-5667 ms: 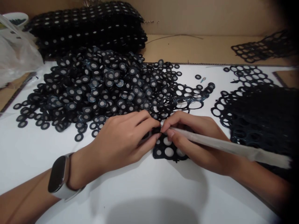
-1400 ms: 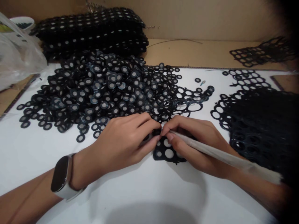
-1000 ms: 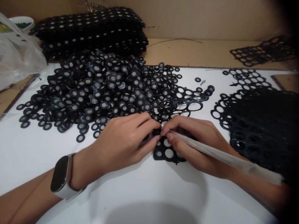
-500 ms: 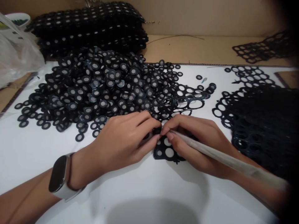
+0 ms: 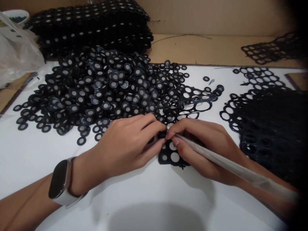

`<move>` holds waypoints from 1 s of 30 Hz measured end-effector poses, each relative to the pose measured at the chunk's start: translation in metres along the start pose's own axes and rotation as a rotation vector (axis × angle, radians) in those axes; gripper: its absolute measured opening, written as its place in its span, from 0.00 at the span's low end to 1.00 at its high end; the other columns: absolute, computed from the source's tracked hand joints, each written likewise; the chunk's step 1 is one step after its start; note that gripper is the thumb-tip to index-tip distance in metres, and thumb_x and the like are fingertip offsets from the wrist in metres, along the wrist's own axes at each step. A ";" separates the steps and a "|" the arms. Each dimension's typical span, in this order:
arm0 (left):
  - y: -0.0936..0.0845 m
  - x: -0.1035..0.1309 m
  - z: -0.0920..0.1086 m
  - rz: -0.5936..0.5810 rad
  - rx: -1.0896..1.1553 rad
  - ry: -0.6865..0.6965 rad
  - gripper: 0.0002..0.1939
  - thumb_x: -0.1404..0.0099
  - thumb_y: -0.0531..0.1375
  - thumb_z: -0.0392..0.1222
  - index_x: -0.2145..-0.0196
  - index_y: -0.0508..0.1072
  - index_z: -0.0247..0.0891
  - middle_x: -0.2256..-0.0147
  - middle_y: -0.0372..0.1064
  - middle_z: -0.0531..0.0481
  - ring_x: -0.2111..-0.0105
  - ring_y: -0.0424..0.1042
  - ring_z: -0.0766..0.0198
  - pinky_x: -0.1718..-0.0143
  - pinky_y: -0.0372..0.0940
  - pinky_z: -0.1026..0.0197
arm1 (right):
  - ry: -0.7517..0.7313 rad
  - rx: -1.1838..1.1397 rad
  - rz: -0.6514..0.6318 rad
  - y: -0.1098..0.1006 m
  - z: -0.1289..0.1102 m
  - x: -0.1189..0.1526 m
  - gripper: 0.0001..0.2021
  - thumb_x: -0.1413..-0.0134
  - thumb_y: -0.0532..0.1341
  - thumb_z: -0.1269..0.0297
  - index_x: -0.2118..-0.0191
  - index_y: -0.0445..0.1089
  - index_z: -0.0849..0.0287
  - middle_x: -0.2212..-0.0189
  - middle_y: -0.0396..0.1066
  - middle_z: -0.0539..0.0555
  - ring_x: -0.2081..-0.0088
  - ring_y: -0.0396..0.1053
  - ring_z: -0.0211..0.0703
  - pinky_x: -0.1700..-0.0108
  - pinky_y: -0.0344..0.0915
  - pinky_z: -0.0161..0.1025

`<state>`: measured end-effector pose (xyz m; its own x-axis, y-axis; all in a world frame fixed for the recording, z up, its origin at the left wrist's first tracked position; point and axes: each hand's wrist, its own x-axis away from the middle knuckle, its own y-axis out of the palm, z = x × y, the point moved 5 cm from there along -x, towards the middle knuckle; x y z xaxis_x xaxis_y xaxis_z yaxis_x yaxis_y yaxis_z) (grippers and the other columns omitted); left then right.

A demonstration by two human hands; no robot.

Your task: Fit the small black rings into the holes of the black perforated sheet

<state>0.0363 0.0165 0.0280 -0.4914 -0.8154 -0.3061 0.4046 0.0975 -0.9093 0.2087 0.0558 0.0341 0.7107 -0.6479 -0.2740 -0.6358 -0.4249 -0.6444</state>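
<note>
In the middle of the head view lies a small black sheet (image 5: 169, 163) with round holes, partly covered by both hands. My left hand (image 5: 132, 141) reaches in with thumb and index finger pinched on the sheet's black material near its left side; the exact grip is partly hidden. Held like a pen in my right hand (image 5: 211, 136) is a long, pale, thin tool (image 5: 226, 163). Its tip is hidden among my fingertips, close beside the left fingertips. Behind my left hand spreads a big heap of black rings (image 5: 110, 86) with pale centres.
Holed black scrap sheets (image 5: 202, 106) lie beyond my right hand, and a dark stack of them (image 5: 269, 122) is at right. A bundle of black sheets (image 5: 96, 30) stands behind the heap. A plastic bag (image 5: 19, 57) and a white bowl (image 5: 22, 14) are far left.
The view has shifted very slightly. Both hands, the sheet and the pale tool keep nearly the same positions.
</note>
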 end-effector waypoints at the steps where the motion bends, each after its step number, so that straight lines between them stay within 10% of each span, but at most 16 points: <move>1: 0.000 0.000 0.000 -0.002 0.001 0.000 0.08 0.24 0.57 0.44 0.54 0.74 0.41 0.62 0.71 0.54 0.64 0.71 0.64 0.67 0.60 0.57 | -0.004 -0.001 0.003 0.000 0.000 0.000 0.08 0.38 0.59 0.75 0.57 0.72 0.58 0.70 0.73 0.48 0.71 0.69 0.34 0.65 0.65 0.33; 30: 0.000 0.001 0.001 0.001 -0.029 0.008 0.08 0.24 0.57 0.45 0.54 0.73 0.41 0.62 0.71 0.54 0.64 0.71 0.64 0.68 0.59 0.56 | -0.016 0.027 0.002 0.001 -0.001 0.000 0.08 0.37 0.59 0.74 0.55 0.72 0.58 0.68 0.74 0.48 0.69 0.70 0.35 0.63 0.67 0.34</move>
<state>0.0371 0.0153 0.0280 -0.4969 -0.8109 -0.3090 0.3829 0.1146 -0.9166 0.2079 0.0545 0.0344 0.7145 -0.6385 -0.2861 -0.6287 -0.4065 -0.6630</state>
